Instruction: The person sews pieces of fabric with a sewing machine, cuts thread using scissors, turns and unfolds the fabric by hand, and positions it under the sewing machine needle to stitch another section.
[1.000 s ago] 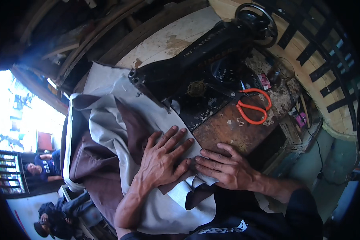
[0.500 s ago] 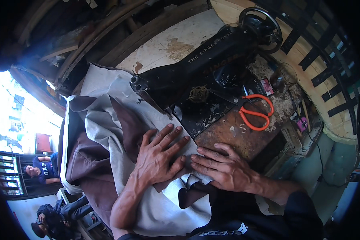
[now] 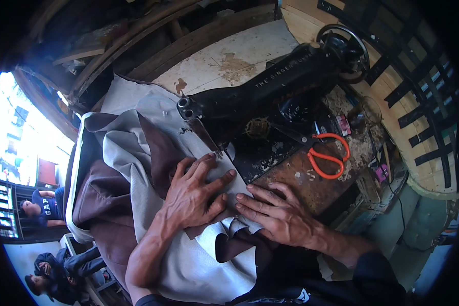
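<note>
At the near edge of the worn wooden sewing table (image 3: 311, 186), a bundle of pale grey and dark brown cloth (image 3: 137, 168) is spread, draped over the table's left edge and down toward the person. The left hand (image 3: 191, 196) is laid flat on the cloth, fingers spread apart and clamped on nothing. Just beside it to the right, the right hand (image 3: 275, 214) is pressed flat with fingers extended, its fingertips touching the cloth's edge and its palm over the bare wood. Just beyond the left fingertips, the cloth is passed under the needle end of the black cast-iron sewing machine (image 3: 270, 86). Farther right, near the table's right edge, orange-handled scissors (image 3: 326, 155) are lying flat beside the machine's base.
</note>
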Demonstrator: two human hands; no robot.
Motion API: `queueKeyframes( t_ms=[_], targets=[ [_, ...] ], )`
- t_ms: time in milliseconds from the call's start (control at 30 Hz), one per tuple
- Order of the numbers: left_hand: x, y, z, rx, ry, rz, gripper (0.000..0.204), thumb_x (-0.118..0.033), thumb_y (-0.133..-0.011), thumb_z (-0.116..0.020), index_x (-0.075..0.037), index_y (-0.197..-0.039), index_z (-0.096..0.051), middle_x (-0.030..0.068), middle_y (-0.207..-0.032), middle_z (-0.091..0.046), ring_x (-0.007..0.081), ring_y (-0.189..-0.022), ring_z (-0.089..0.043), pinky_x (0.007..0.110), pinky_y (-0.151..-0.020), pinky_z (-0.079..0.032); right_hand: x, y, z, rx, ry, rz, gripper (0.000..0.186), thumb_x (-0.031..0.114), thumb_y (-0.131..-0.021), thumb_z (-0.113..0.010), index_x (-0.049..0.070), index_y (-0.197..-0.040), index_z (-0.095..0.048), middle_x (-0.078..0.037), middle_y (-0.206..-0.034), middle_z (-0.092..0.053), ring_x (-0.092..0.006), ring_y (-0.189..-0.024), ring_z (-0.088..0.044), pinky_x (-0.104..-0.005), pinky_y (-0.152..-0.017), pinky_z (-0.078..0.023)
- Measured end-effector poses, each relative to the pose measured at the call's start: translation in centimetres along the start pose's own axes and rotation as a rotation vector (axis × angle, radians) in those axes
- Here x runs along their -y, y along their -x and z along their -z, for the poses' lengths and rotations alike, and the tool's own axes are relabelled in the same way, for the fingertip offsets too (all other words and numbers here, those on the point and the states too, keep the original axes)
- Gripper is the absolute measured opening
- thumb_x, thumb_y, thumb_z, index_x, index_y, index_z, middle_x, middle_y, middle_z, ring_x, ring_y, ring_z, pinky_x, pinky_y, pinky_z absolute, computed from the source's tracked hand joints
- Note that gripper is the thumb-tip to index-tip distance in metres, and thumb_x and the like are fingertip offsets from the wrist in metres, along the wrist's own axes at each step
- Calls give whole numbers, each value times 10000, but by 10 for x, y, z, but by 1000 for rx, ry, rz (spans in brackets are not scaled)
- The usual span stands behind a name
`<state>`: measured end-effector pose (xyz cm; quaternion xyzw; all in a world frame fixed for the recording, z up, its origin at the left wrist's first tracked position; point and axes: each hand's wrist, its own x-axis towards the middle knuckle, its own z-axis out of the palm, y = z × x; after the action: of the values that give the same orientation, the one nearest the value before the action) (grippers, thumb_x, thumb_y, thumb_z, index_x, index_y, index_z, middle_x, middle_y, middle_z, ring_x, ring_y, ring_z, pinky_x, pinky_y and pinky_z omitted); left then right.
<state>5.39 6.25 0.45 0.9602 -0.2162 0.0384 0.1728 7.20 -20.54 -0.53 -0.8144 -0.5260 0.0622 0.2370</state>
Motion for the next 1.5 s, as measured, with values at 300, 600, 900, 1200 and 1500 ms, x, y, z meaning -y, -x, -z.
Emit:
queueKeyframes(
  t_ms=[300,600,900,1200,1500],
  targets=[
    [12,-9,1,11,-13,-19,486,-319,-836,-671,-181,-1301,-705,194,-1270,-579,339,-1251,-547,515,-1078,-365,-12,-8,-6,-27,16,-32,679,257,-772,-803,137,-1414,-615,-17,-1532,-532,-258,-1409,-459,-492,-1146,-328],
    [21,-17,-2,-37,-52,-59,453,-339,-828,-655,-209,-1250,-753,125,-1124,-596,328,-1114,-559,508,-1031,-380,-19,-12,-10,-113,56,-48,578,289,-820,-758,184,-1377,-648,35,-1509,-549,-250,-1396,-453,-468,-1118,-352],
    [43,-23,2,-119,-32,-177,358,-302,-800,-692,-219,-1124,-819,91,-943,-593,286,-946,-565,458,-947,-413,-23,-32,-14,-104,56,-59,559,277,-832,-747,193,-1377,-653,50,-1517,-543,-229,-1338,-466,-437,-1047,-379],
    [58,-31,0,-173,75,-244,294,-246,-773,-705,-166,-1020,-844,84,-877,-642,267,-872,-607,442,-883,-450,-28,-41,-14,-105,84,-112,710,235,-736,-820,270,-1418,-625,110,-1547,-510,-218,-1343,-483,-433,-973,-417],
    [-37,-26,48,176,93,23,387,-293,-839,-744,-93,-1170,-743,118,-1015,-723,296,-1040,-678,479,-1046,-437,-36,-39,-25,-207,64,-91,519,247,-786,-774,169,-1291,-683,49,-1536,-503,-229,-1389,-447,-455,-989,-418]
  ],
)
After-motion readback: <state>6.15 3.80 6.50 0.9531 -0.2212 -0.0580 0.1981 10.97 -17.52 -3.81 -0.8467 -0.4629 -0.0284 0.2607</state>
